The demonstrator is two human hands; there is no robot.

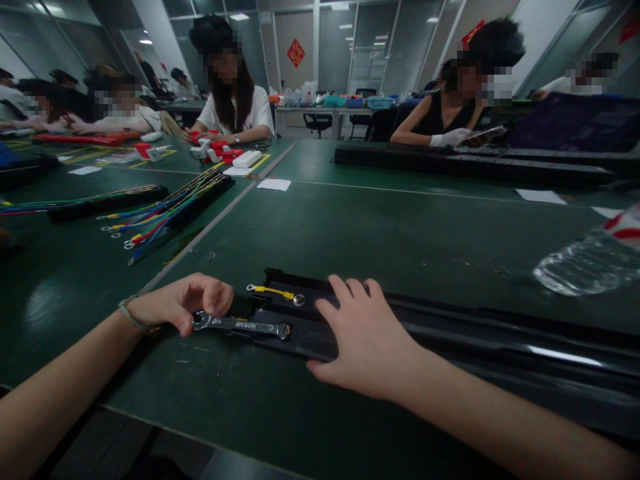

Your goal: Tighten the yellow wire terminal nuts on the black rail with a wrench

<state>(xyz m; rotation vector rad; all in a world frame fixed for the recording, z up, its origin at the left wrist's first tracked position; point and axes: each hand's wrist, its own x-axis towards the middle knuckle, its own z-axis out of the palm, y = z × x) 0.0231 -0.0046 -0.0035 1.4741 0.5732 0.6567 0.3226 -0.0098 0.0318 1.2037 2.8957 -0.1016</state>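
My left hand (184, 303) curls its fingers around the open end of a small steel wrench (243, 325), whose ring end sits on a fastener on the long black housing (450, 333). A short yellow wire with ring terminals (276, 293) lies on the housing's left end, just above the wrench. My right hand (367, 337) lies flat on the housing with fingers spread, pressing it down to the right of the wrench.
A clear plastic water bottle (587, 260) lies on the green table (350, 227) at right. Bundles of coloured wires (160, 210) on black strips lie at left. Other people sit across the table with red and white parts (220, 152) and more black housings (470, 163).
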